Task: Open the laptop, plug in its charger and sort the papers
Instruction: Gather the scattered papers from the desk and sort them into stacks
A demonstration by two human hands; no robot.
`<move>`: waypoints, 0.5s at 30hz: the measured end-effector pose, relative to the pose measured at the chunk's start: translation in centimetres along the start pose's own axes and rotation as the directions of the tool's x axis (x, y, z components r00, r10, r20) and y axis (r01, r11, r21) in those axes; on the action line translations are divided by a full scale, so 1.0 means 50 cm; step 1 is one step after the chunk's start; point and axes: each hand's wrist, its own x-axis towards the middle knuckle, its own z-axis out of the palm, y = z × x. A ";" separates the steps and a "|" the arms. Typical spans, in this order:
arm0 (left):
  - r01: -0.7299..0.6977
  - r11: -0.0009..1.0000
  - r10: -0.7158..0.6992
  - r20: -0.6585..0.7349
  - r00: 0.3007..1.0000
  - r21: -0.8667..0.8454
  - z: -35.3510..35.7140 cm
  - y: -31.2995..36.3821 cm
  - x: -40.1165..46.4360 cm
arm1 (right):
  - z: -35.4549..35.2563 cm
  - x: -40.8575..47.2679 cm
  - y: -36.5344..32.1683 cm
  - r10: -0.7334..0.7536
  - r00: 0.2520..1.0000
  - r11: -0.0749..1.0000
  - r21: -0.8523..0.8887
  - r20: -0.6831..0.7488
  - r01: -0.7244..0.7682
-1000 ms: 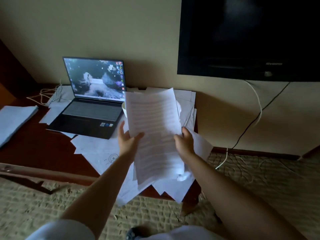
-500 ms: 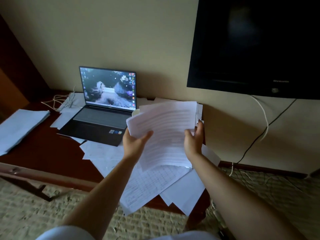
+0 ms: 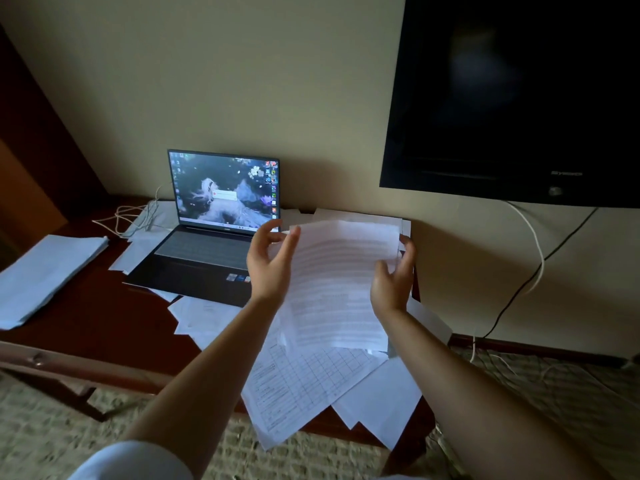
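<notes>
Both hands flank a sheaf of printed sheets at mid-frame. The left hand has loose, spread fingers, with the thumb against the sheaf's left edge. The right hand lies along the right edge, fingers relaxed; whether it grips cannot be told. Loose papers fan out beneath on the table. The laptop stands open at centre left, screen lit. A folded stack lies at far left. A white cable coils behind the laptop.

We see a dim room with soft shadows. The laptop screen glows brightest. Edges bend and darken slightly.
</notes>
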 end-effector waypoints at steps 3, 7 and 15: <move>-0.054 0.998 0.053 0.008 0.999 0.034 0.000 -0.004 0.016 | 0.007 0.005 0.005 -0.021 1.000 0.999 -0.027 0.014 0.022; -0.088 0.993 0.087 0.015 0.996 0.074 -0.001 -0.020 0.029 | 0.013 0.001 -0.007 -0.007 0.998 1.000 0.020 0.058 0.006; -0.060 0.996 0.057 -0.050 0.997 -0.058 -0.019 -0.010 0.038 | 0.015 0.018 -0.001 0.130 0.968 0.990 0.026 0.214 -0.139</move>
